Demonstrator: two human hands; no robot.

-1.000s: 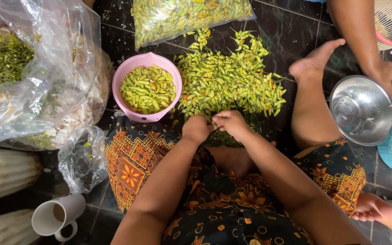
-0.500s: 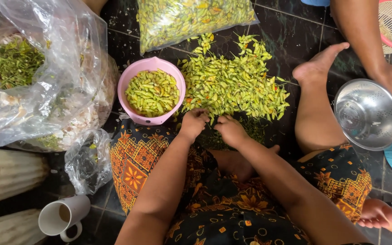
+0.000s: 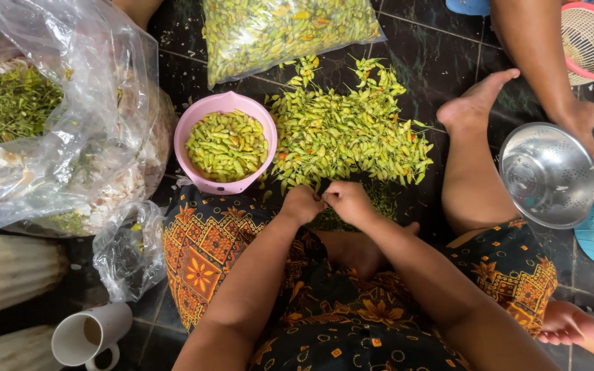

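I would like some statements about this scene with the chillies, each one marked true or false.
1. The pink bowl holds green chillies. True.
2. Both hands, the left hand and the right hand, are at the near edge of the chilli pile on the floor. True.
3. The metal colander is full of chillies. False: it holds none.
4. The white mug stands upright. False: it lies on its side.
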